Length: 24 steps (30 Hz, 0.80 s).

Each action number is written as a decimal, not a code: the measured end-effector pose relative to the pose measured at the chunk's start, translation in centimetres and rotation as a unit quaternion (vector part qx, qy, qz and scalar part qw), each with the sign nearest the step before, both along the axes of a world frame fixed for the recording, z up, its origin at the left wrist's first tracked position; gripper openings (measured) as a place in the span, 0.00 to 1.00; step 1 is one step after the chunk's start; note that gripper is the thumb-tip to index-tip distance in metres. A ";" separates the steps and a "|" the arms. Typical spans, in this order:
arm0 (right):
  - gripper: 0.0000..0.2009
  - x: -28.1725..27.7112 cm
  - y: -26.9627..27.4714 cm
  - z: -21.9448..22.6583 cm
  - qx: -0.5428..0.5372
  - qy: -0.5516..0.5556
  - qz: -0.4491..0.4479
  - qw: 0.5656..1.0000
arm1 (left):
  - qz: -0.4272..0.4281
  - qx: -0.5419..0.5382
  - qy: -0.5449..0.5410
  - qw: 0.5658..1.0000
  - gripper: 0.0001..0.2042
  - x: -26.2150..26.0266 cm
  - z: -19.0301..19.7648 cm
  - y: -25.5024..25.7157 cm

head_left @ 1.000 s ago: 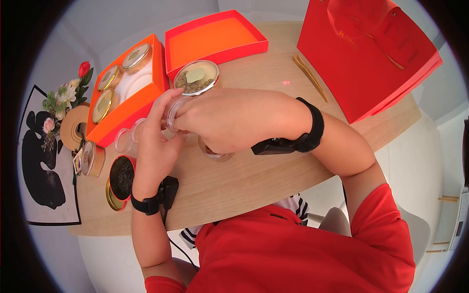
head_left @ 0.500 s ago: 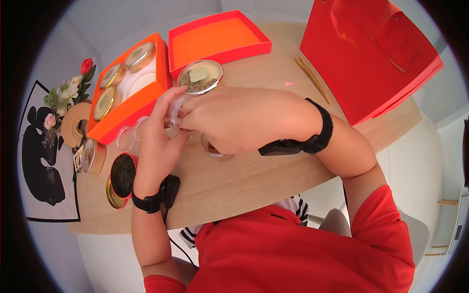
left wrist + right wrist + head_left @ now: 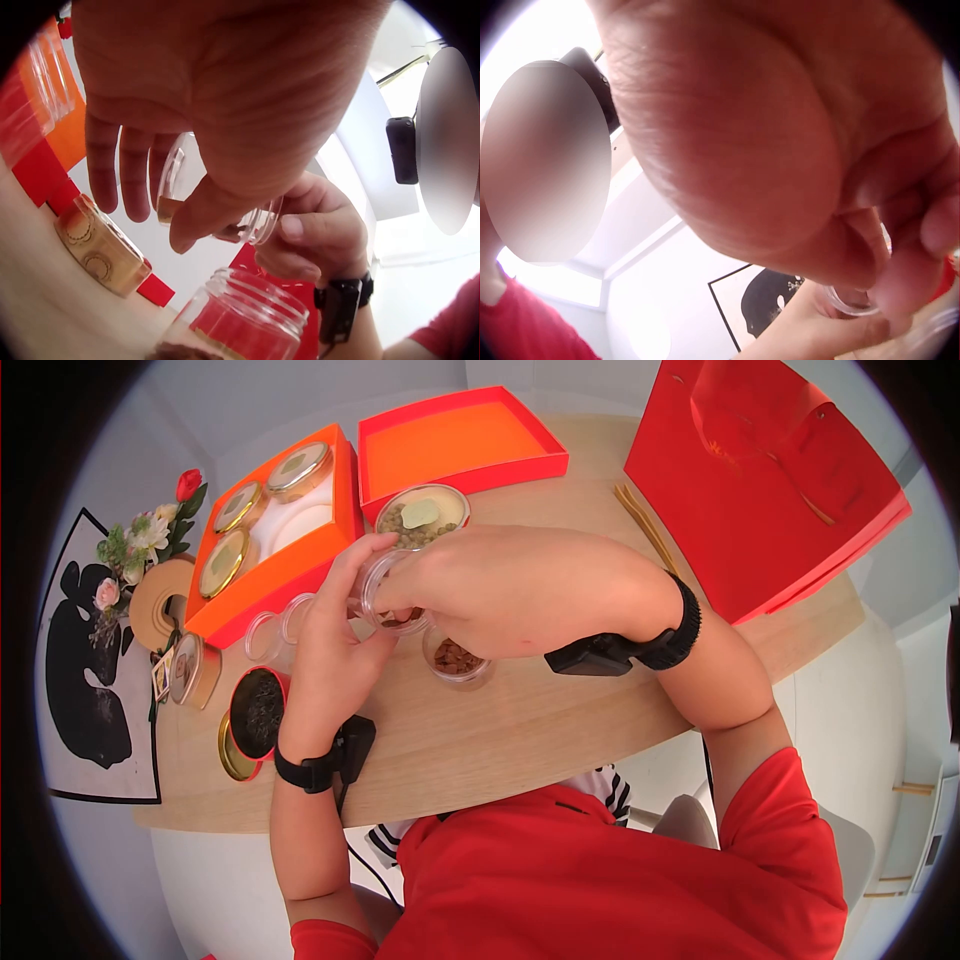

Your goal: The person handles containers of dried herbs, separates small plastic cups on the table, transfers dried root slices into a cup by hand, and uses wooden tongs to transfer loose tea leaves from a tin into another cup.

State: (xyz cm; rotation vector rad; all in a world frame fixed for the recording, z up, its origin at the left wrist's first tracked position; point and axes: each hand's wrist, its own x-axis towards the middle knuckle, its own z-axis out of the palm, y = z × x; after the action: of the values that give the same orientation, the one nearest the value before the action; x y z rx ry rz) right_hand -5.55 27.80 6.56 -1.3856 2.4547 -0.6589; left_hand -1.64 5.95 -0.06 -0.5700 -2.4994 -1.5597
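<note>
My left hand (image 3: 330,650) grips a clear screw-neck jar (image 3: 171,169) lying on its side, fingers on one side and thumb on the other. Its mouth faces right, and reddish-brown dried pieces (image 3: 402,617) show inside. My right hand (image 3: 520,590) has its curled fingers at the mouth, some reaching inside, with the thumb close to the rim; the jar and hands hide what the fingertips do. Just below the right hand, a second clear jar (image 3: 458,678) with similar brown pieces stands without a lid. Behind both hands is a round jar (image 3: 445,505) of greenish-brown balls.
An orange-red box (image 3: 330,560) with gold-lidded jars stands back left, beside its lid or tray (image 3: 450,440). Several clear jars (image 3: 262,635) and a red tin (image 3: 257,712) of dark leaves sit left. Wooden tongs (image 3: 645,525) and a red bag (image 3: 770,490) are right.
My right hand has shifted slightly right, uncovering the standing jar of brown pieces and more of the held jar's mouth. The left hand keeps its grip. The head view has shifted a little.
</note>
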 end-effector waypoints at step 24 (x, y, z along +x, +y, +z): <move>0.08 0.6 -0.3 -0.1 -0.084 0.050 -0.004 0.995 | 0.013 -0.014 0.063 0.998 0.35 0.0 -0.4 0.1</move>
State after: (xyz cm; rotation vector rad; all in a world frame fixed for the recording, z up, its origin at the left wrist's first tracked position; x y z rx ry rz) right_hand -4.91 27.47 6.48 -1.5048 2.5327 -0.8352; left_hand -1.68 6.09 -0.49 -0.6166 -2.4303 -1.4345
